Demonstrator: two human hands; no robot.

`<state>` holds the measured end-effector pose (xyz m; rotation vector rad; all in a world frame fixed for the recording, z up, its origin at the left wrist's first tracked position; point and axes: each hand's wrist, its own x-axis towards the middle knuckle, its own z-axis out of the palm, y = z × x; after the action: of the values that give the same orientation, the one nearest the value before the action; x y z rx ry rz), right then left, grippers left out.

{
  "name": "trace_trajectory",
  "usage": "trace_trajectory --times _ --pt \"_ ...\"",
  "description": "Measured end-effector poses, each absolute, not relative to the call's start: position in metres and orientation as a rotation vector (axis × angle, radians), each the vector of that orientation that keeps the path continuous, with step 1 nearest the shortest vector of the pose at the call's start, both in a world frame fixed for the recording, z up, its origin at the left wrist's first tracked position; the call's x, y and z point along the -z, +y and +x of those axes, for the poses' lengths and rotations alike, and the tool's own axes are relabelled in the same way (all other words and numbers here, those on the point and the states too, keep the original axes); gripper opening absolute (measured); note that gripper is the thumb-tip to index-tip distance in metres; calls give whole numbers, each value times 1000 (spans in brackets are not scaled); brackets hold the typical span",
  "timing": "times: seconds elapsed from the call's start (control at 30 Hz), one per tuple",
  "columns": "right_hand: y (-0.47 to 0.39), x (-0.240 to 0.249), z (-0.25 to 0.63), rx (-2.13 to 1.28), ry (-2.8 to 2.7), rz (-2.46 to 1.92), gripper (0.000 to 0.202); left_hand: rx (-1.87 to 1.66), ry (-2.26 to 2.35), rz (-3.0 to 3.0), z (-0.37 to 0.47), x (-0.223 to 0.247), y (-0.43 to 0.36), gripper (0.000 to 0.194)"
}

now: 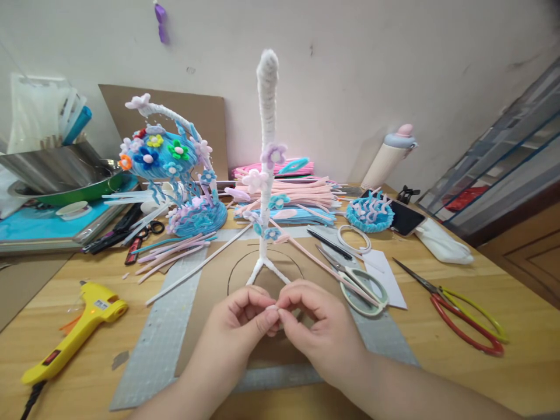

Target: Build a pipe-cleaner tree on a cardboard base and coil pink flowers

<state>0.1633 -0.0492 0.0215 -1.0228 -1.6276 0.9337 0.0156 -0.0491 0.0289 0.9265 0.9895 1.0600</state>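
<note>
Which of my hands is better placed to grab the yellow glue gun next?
Left. The left hand is nearer the yellow glue gun, which lies on the table's left side. The right hand would have to cross over. Both hands pinch a small white piece.

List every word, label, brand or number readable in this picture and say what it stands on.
No text can be read.
Yellow glue gun: a small white label on its body and a red patch near the handle, both too small and blurred to read.
Red-handled scissors, pale green scissors, bottle and dark phone: no print visible.
The left hand and right hand pinch a small white piece with no marking.
</note>
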Motion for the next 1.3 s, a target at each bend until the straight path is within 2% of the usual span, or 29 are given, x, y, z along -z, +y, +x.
trace_trajectory --times 0.27,0.5,0.77,1.3 --pt "-47 -19 161 -1286 -1401 -911 7 -1120 1047 1069 14 -28 -51 19" --pt "-48 -17 156 -1498 -1212 -820 21 -1078 1106 1083 13 -32 -51 20" --pt "-50 -16 161 -1348 -1440 -1006 14 -1112 1113 966 11 -30 -48 21" --pt "-50 -18 155 -1505 -1277 -997 15 -1135 1009 981 14 -21 -51 21"
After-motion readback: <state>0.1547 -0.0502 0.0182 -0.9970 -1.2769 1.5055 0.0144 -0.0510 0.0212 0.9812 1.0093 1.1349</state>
